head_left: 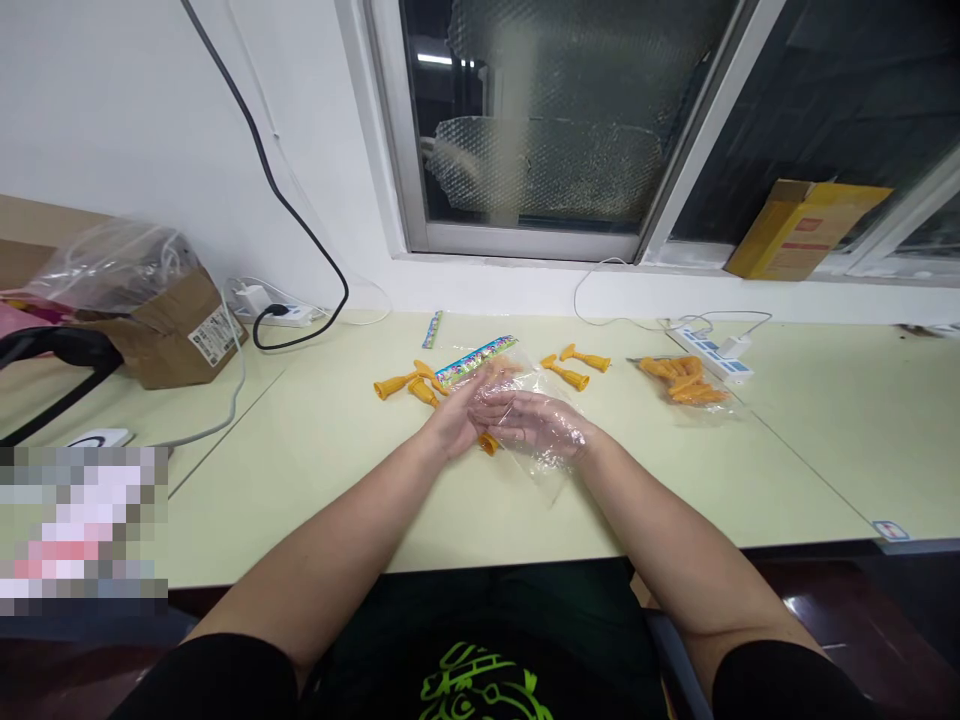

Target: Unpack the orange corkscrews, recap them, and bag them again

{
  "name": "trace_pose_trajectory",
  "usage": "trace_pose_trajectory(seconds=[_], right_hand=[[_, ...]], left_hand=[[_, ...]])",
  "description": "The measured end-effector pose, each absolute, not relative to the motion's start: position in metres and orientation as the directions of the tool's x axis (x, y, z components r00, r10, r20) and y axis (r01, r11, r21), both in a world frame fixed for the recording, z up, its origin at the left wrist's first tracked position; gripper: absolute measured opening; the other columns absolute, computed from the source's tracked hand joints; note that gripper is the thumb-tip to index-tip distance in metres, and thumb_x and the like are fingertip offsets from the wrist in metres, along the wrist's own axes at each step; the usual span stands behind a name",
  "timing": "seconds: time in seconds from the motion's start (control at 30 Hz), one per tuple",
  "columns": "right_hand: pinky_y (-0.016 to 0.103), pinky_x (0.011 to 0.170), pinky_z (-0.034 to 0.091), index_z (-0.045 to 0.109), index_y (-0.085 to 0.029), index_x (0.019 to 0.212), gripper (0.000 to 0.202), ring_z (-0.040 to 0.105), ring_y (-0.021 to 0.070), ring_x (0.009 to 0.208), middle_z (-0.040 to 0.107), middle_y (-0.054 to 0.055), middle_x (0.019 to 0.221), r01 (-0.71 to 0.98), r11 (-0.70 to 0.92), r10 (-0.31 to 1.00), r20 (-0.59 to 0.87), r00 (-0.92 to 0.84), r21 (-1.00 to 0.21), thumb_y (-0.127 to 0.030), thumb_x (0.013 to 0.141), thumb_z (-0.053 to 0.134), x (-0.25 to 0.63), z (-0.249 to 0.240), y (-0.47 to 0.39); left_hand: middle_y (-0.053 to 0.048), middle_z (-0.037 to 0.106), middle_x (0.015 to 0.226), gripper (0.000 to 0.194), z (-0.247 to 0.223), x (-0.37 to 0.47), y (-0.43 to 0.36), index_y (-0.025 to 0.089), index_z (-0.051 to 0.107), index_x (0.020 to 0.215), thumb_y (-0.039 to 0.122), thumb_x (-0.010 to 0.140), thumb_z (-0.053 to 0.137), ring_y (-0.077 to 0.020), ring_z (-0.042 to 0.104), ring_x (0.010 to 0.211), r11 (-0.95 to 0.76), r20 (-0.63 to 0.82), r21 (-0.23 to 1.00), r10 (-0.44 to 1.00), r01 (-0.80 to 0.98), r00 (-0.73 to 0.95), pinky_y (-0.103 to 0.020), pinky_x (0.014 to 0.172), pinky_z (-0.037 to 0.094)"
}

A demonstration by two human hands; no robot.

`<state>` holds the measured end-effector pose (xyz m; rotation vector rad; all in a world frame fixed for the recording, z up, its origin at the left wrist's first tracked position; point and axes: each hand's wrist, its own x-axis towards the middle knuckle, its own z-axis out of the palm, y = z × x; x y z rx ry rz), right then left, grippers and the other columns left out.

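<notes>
My left hand (456,418) is at the middle of the table, its thumb raised and its fingers closed around part of a clear plastic bag (551,465). My right hand (536,418) shows through the same film, fingers stretched out towards the left one; I cannot tell whether it is inside the bag or behind it. A colourful printed strip (476,360) runs along the bag's far end. One yellow-orange plastic piece (489,443) lies just below my hands. More such flared pieces (394,385) lie to the left, and two others (570,375) to the right.
Farther right lies a clear bag of orange pieces (686,380), near a white power strip (709,355). A small printed strip (433,330) is towards the wall. On the left stand a cardboard box (169,340) and a black cable (262,150). A yellow carton (810,230) leans at the window.
</notes>
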<state>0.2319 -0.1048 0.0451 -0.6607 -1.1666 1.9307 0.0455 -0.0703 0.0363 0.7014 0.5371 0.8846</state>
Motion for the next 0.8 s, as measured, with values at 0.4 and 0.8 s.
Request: trace_pose_trajectory(seconds=[0.4, 0.8], right_hand=[[0.042, 0.085, 0.059, 0.066, -0.023, 0.100, 0.031, 0.072, 0.0242, 0.090, 0.073, 0.007, 0.096, -0.110, 0.141, 0.987, 0.131, 0.094, -0.984, -0.049, 0.084, 0.067, 0.329, 0.035, -0.069], [0.058, 0.120, 0.023, 0.070, -0.026, 0.117, 0.045, 0.030, 0.0373, 0.147, 0.046, 0.013, 0.152, 0.889, -0.176, 0.921, 0.248, 0.300, -0.423, -0.058, 0.087, 0.065, 0.357, -0.010, -0.025]], left_hand=[[-0.016, 0.070, 0.129, 0.050, 0.050, 0.010, -0.041, 0.024, 0.045, 0.151, 0.043, 0.105, 0.048, -0.0318, 0.075, 0.110, 0.298, -0.181, 0.597, 0.955, -0.745, 0.237, -0.048, 0.088, 0.064], [-0.014, 0.068, 0.127, 0.031, 0.049, 0.001, -0.035, 0.025, 0.052, 0.128, 0.044, 0.105, 0.042, -0.0300, 0.076, 0.106, 0.293, -0.218, 0.593, 0.955, -0.750, 0.202, -0.047, 0.080, 0.066]])
